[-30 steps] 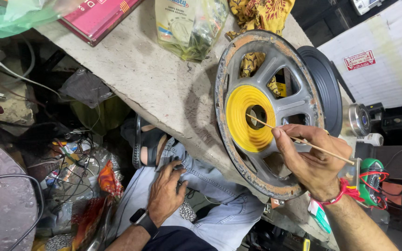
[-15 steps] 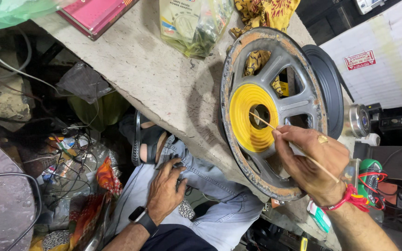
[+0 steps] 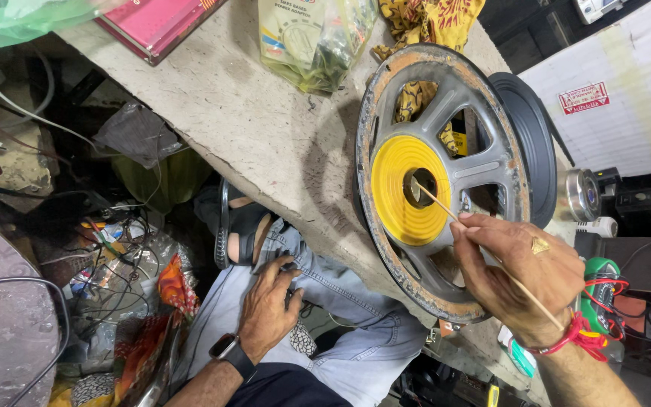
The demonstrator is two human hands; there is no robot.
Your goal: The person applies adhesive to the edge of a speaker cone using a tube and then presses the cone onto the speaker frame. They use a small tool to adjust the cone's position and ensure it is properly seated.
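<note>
The right hand (image 3: 525, 275) is pinching a thin wooden stick (image 3: 484, 245) between thumb and fingers (image 3: 467, 227), which are closed narrowly on it about midway along its length. The stick's far tip is reaching into the dark round opening at the centre of the yellow corrugated ring (image 3: 397, 185), which is sitting inside the grey metal speaker frame (image 3: 484, 162). The frame is lying on the table (image 3: 265, 128) near its right end, with its rusty rim overhanging the near edge a little, just above the person's lap.

The left hand (image 3: 269, 309) is resting on the person's thigh in blue jeans, below the table's near edge, fingers loosely curled and partly spread over something small and dark that I cannot make out; it is taking no part in the work on the frame.

As a judgement, the work at the centre of the ring is under way rather than finished: the stick's tip is inside the opening, no cone or cap is showing on the frame, and the spokes and yellow ring are lying bare. Whether the stick is spreading something or scraping cannot be told.

Farther back on the table, a clear plastic bag (image 3: 314, 38) of parts is lying, with a pink box (image 3: 152, 22) toward the far left corner and a yellow patterned cloth (image 3: 431, 19) behind the frame.
</note>
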